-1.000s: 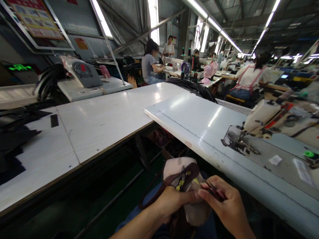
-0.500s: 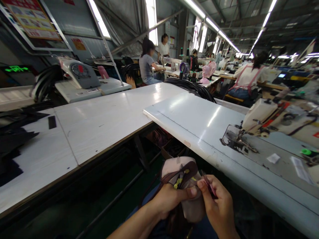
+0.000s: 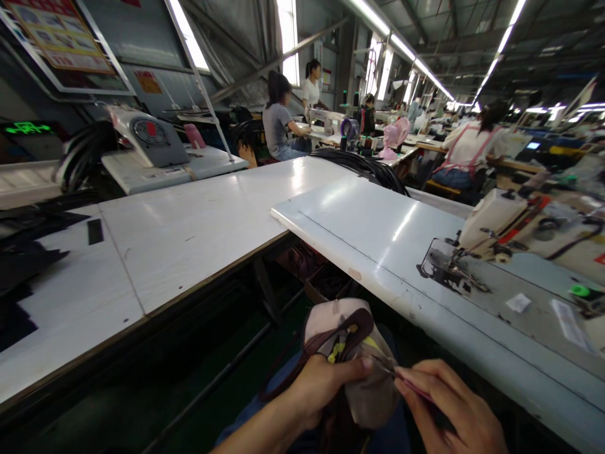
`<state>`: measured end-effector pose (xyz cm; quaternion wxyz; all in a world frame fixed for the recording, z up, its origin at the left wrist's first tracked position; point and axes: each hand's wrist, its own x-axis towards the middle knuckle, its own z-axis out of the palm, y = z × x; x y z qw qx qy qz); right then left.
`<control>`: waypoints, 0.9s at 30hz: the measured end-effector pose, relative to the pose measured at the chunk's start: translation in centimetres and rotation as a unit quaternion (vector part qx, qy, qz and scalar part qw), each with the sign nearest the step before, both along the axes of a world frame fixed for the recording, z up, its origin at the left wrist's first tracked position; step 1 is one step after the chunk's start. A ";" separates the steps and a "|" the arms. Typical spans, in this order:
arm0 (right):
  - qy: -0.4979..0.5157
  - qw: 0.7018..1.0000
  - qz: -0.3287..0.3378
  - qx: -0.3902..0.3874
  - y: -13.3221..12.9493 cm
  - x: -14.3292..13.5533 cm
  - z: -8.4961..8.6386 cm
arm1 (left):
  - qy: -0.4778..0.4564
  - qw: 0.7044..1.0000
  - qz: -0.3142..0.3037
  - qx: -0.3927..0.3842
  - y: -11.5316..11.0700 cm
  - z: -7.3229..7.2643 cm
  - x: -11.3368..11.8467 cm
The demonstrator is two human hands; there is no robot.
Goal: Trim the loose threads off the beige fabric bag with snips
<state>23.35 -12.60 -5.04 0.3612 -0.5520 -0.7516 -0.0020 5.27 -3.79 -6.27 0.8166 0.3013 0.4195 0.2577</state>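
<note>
My left hand (image 3: 321,388) is closed on a small beige fabric bag (image 3: 373,397) with dark brown trim, its thumb pressed flat on the near side. A brown strap hangs from the bag, and yellow patches show on its inside. The bag sits above my lap, below the table edge. To its right, my right hand (image 3: 449,403) pinches a slim pink-handled tool (image 3: 418,388). The tool's thin metal tip points left and meets the bag's fabric near my left thumb. Most of the handle is hidden in my fingers, so its exact kind is unclear.
A sewing machine (image 3: 491,227) stands on the pale table (image 3: 350,221) at right, with paper scraps by it. A long white table (image 3: 203,233) runs to the left, bearing dark fabric pieces (image 3: 28,271). Black cord bundles (image 3: 359,165) lie behind. Several people work further back.
My right hand has moved right and down, turning so the tool's tip now points left at the bag. The left hand keeps its hold on the bag.
</note>
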 end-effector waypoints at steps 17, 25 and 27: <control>-0.025 0.999 0.009 0.028 0.6 -0.1 0.2 | 0.003 1.000 0.007 0.010 -0.1 0.1 0.0; 0.268 0.953 0.027 -0.137 1.8 0.3 -2.7 | 0.009 1.000 0.013 0.006 0.0 0.1 0.0; 0.262 0.956 0.030 -0.126 1.8 0.5 -2.6 | 0.016 1.000 0.015 0.012 0.1 0.2 0.0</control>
